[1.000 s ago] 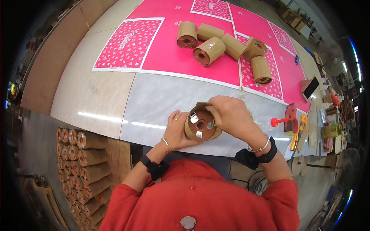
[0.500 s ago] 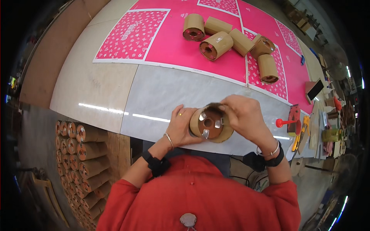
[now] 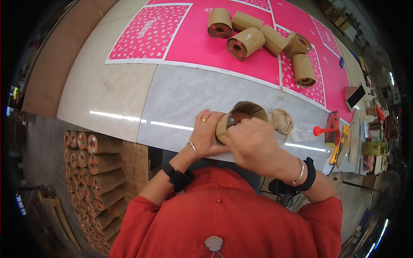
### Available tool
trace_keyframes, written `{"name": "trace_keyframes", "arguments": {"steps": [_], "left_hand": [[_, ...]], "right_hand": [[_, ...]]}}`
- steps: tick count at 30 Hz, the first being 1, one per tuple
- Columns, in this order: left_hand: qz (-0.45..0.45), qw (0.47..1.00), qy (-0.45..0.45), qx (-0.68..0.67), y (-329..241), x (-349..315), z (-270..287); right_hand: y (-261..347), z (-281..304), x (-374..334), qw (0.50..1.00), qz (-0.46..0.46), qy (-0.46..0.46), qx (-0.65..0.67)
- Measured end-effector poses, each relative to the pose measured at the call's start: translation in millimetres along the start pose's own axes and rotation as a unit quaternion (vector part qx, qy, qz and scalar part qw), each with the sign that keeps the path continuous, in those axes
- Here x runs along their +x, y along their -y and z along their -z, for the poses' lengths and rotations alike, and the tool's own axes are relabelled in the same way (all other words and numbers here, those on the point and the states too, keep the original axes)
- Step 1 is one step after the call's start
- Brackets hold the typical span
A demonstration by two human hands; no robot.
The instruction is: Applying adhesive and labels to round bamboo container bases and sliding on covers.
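Observation:
A brown cardboard tube [image 3: 221, 130] is tilted toward me at the near edge of the table, with a reddish-brown disc and a bit of metal showing inside its open end. My left hand [image 3: 208, 133] is wrapped round the tube's left side and holds it. Across the tube's mouth lies my right hand [image 3: 254, 144], its fingers curled closed at the opening. Whatever those fingertips grip is hidden behind the knuckles. Just right of the tube sits a crumpled brown paper piece [image 3: 282, 121].
Several similar cardboard tubes [image 3: 246, 43] rest on pink printed sheets [image 3: 198, 47] at the far side. A red funnel-like piece [image 3: 318, 131] and a yellow cutter [image 3: 344, 136] lie at right. Many tubes [image 3: 104, 162] are stacked low on the left.
My right hand has moved from the tube's upper right rim down and left over its mouth. The crumpled paper piece has come into sight. The tube's opening tips further up.

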State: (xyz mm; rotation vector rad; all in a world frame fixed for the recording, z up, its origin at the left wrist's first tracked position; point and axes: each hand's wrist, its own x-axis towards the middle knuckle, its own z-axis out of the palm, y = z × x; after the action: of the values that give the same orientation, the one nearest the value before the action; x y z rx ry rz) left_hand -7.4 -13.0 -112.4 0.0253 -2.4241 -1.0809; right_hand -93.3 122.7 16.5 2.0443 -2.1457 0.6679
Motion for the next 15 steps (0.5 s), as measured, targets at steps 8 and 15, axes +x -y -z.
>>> {"name": "trace_keyframes", "arguments": {"steps": [8, 15], "left_hand": [[0.004, 1.000, 0.026, -0.004, -3, 4, 2], [0.015, 0.999, 0.020, -0.029, 1, 2, 5]], "right_hand": [[2, 14, -4, 0.999, -0.050, -0.017, 0.002], [-29, 58, -4, 0.944, -0.329, 0.031, 0.026]]}}
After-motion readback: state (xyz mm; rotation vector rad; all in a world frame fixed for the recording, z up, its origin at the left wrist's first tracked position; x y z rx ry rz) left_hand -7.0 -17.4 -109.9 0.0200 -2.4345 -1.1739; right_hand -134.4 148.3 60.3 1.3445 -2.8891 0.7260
